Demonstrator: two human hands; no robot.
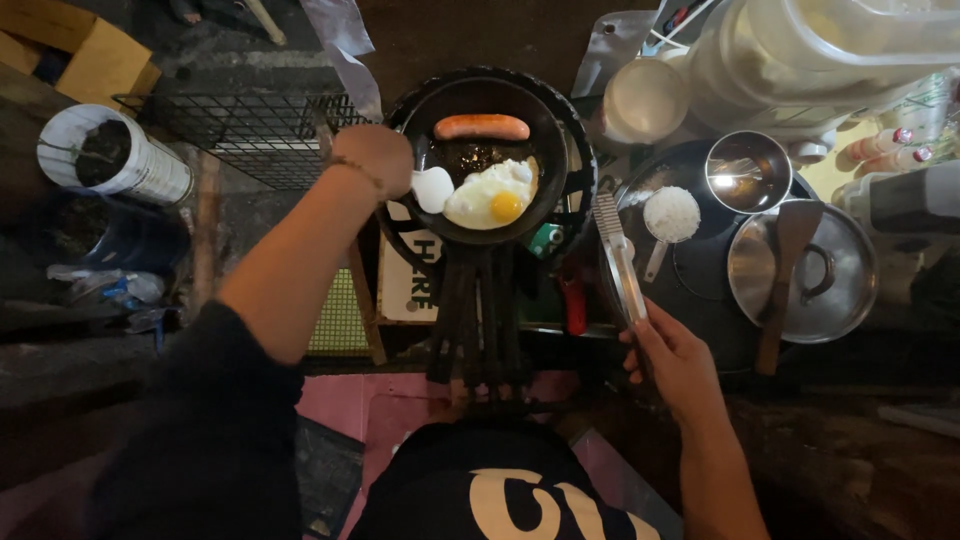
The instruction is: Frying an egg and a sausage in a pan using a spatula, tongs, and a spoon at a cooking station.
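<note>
A black frying pan (535, 120) sits on a round burner stand and holds a fried egg (492, 195) and a reddish sausage (481, 126). My left hand (375, 157) is at the pan's left rim, closed on a white eggshell (433, 188) held over the pan's edge. My right hand (675, 360) is lower right, gripping metal tongs (618, 258) that point up toward the pan's right side without touching the food.
To the right are a scoop of white rice (671, 213), a steel bowl (748, 172), a pot lid (835, 275) with a wooden spatula (785, 275) across it, and a large plastic container (800, 60). A wire grate (250, 125) and a white bucket (110, 155) stand left.
</note>
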